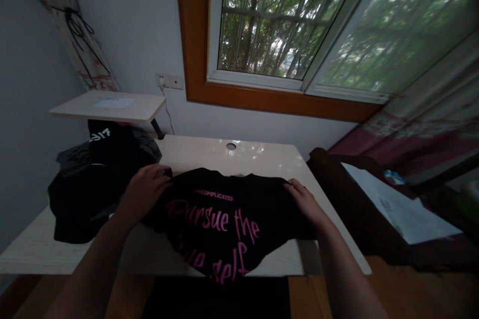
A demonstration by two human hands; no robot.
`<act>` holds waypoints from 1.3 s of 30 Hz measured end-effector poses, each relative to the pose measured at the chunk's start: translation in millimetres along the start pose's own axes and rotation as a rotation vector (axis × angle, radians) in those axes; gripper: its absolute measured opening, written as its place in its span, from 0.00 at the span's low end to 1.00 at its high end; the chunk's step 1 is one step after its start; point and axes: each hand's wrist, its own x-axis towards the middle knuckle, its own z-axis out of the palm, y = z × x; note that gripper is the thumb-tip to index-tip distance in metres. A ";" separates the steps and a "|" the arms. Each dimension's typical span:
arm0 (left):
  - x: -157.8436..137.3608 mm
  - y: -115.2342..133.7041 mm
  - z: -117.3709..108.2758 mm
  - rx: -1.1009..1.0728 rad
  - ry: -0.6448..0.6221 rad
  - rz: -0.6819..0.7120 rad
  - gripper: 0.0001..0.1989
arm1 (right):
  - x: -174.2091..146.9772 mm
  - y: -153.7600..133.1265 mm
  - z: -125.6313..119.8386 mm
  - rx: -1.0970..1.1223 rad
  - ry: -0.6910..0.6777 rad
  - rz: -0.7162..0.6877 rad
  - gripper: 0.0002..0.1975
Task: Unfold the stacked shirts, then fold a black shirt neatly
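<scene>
A black T-shirt with pink lettering is stretched between my two hands over the desk, its lower part hanging past the front edge. My left hand has its fingers closed on the shirt's left shoulder area. At the opposite shoulder, my right hand pinches the cloth between thumb and fingers. The collar side faces the window, and the words on the cloth read upright from my side. Fabric folds hide part of the lower lettering.
Dark clothes lie heaped at the left of the pale wooden desk, partly under a raised shelf. A wall socket with a plugged cable is behind. Right of the desk, a dark piece of furniture holds a white sheet.
</scene>
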 end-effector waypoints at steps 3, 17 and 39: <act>13.2 7.7 -4.1 0.074 0.133 -0.030 0.12 | -3.6 -15.2 -0.9 0.354 0.142 -0.003 0.19; 11.7 14.4 36.5 -0.018 0.087 -0.202 0.16 | 20.8 -3.3 28.2 0.282 0.230 -0.127 0.32; -46.8 -1.7 57.3 -0.478 -0.139 -0.605 0.42 | -50.3 8.8 42.7 -0.277 -0.381 -0.371 0.16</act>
